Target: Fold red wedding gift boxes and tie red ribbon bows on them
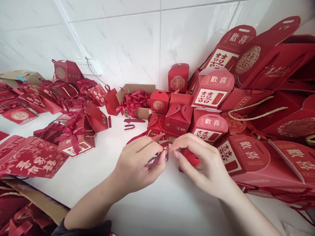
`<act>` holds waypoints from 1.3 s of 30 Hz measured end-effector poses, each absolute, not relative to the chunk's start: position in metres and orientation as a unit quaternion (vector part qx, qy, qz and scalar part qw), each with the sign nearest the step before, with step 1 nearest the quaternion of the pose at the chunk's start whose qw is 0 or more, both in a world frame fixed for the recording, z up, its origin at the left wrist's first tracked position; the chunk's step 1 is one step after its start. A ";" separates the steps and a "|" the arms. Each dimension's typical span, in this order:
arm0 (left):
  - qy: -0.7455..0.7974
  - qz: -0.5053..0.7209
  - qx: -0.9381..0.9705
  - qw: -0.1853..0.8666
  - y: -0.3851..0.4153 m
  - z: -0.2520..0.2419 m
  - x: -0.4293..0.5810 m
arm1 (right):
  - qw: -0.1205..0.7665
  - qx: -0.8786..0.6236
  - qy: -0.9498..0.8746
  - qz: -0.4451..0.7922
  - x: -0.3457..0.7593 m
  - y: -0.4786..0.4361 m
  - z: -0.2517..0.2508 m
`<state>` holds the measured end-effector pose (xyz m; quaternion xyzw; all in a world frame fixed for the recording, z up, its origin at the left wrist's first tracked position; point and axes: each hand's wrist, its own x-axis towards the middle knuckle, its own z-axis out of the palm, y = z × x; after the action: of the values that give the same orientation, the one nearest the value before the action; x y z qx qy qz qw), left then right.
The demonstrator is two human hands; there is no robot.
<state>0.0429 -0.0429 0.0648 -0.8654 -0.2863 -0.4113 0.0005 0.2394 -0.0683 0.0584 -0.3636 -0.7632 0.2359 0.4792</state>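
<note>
My left hand [141, 162] is closed in a pinch, thumb against index finger. A tiny yellowish tip shows at its fingertips, too small to name. Close by on the right, my right hand [200, 160] has thumb and index finger curled together near a thin reddish strand between the hands. What it grips is too small to make out. Just behind the fingertips, a small red gift box [165, 157] is partly hidden by my left hand. Beyond the hands, small red boxes with slotted flaps [179, 116] are stacked.
An open cardboard box [145, 88] holds a heap of red ribbons [137, 100]. Large red gift boxes [242, 157] with rope handles pile up on the right. At left lie ribbon-tied boxes [76, 139] and a flat red printed bag [36, 159]. Behind is a tiled wall with a power strip [87, 67].
</note>
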 end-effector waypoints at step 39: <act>-0.085 -0.382 -0.777 -0.493 -0.023 0.065 0.037 | 0.525 -0.151 -0.830 0.113 0.241 -0.071 0.055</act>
<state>0.0371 -0.0230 0.0653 -0.7771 -0.0848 -0.3821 -0.4929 0.2411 -0.0711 0.0548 -0.1512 -0.8297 0.1126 0.5254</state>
